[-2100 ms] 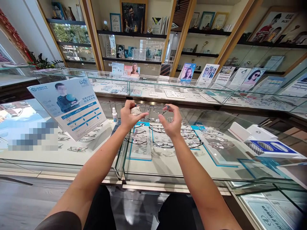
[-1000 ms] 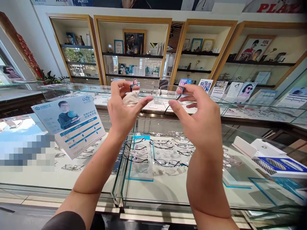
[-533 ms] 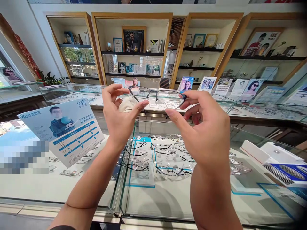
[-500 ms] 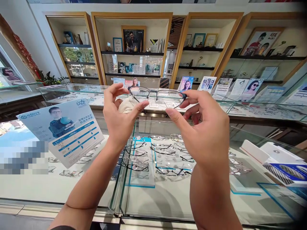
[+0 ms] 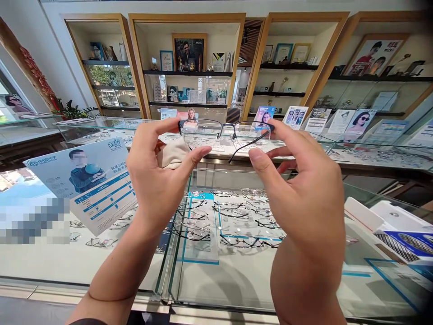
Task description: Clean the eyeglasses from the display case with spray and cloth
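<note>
A pair of half-rim eyeglasses (image 5: 227,127) with a dark top frame is held up level above the glass counter. My left hand (image 5: 157,174) grips its left end with the index finger at the hinge, the thumb stretched out below the lens. A bunched beige cloth (image 5: 172,153) is tucked in that same hand's curled fingers. On the other side, my right hand (image 5: 301,180) has its index finger on the right hinge and its thumb beneath. One dark temple arm angles down toward the middle; the other is mostly hidden behind my left hand.
Below is a glass display case (image 5: 237,280) with rows of eyeglass frames (image 5: 241,241). A printed sign (image 5: 98,189) stands at left, an opened blue-and-white box (image 5: 402,234) at right. Another glass counter (image 5: 216,149) and wooden shelves (image 5: 186,18) lie beyond.
The eyeglasses have turned to face more squarely and risen slightly. My hands have spread apart, the left moving left and the right moving right, both still holding the ends.
</note>
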`<state>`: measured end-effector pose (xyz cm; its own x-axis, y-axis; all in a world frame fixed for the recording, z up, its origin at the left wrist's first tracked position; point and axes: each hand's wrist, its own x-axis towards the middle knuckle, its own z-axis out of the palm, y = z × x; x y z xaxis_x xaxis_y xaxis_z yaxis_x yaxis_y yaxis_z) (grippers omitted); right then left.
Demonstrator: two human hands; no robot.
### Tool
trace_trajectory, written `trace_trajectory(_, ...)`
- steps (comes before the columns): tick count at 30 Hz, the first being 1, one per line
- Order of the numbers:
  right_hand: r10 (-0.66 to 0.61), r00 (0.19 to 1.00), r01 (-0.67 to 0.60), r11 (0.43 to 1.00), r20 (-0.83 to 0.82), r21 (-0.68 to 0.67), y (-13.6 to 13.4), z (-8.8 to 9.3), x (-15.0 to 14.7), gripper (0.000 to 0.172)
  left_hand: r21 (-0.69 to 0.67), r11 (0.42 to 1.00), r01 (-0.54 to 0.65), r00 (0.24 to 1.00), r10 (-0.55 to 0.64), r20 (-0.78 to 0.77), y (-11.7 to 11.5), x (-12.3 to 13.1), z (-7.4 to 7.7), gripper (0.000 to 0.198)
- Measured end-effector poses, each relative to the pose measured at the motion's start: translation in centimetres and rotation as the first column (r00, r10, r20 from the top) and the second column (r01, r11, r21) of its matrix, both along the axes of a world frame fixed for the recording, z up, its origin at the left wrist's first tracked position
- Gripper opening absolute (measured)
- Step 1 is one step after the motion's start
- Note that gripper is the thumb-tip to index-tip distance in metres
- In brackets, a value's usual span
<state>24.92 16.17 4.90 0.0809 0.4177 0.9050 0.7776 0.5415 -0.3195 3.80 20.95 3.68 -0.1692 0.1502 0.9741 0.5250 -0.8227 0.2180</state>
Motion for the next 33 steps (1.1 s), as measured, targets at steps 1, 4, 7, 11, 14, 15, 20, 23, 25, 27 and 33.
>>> trace_trajectory(1,-0.001,1.0,0.001,1.0,-0.001,0.004,-0.1,0.0,0.0,0.041,-0.003,1.0,0.003,1.0,-0.003,-0.01,-0.2,-0.1,0.0,0.047)
trace_trajectory(4,-0.026,1.0,0.026,1.0,-0.013,-0.001,-0.3,-0.2,-0.1,0.042,-0.008,1.0,0.01,1.0,-0.01,-0.024,-0.5,-0.4,0.1,0.046)
trace_trajectory(7,-0.043,0.999,0.043,0.999,-0.024,-0.015,-0.6,-0.2,-0.1,0.045,-0.014,1.0,0.002,1.0,-0.002,-0.028,-0.6,-0.5,0.2,0.043)
trace_trajectory(11,-0.041,0.999,0.041,0.999,-0.013,0.017,-0.7,-0.1,0.1,0.042,-0.025,1.0,-0.006,0.999,0.005,-0.043,-0.6,-0.6,0.3,0.04)
trace_trajectory(14,-0.047,0.999,0.047,0.999,-0.002,0.024,-0.4,-0.1,0.1,0.04,-0.022,1.0,0.018,0.999,-0.019,-0.044,-0.3,-0.6,0.3,0.042)
trace_trajectory(15,-0.053,0.999,0.053,0.998,-0.003,0.029,-0.3,-0.2,0.1,0.04,-0.024,0.999,0.025,0.999,-0.026,-0.042,-0.2,-0.6,0.3,0.043)
trace_trajectory(20,-0.106,0.994,0.108,0.988,-0.026,0.108,0.3,-0.6,-0.7,0.04,-0.022,0.998,0.053,0.998,-0.054,-0.029,0.4,-0.4,0.1,0.046)
trace_trajectory(23,-0.112,0.992,0.119,0.982,-0.053,0.149,0.1,-0.5,-1.2,0.041,-0.039,0.997,0.062,0.998,-0.063,-0.026,0.9,-0.2,-0.1,0.048)
trace_trajectory(25,-0.114,0.992,0.122,0.981,-0.061,0.151,-0.2,-0.4,-1.5,0.043,-0.049,0.997,0.065,0.997,-0.067,-0.031,1.2,0.0,-0.3,0.049)
trace_trajectory(27,-0.123,0.99,0.131,0.98,-0.063,0.152,-0.4,-0.3,-1.6,0.046,-0.059,0.996,0.064,0.997,-0.066,-0.029,1.5,0.3,-0.4,0.048)
trace_trajectory(33,-0.097,0.994,0.105,0.975,-0.052,0.197,-0.6,-0.3,-1.9,0.04,-0.073,0.993,0.091,0.996,-0.091,-0.008,1.8,0.8,-0.5,0.044)
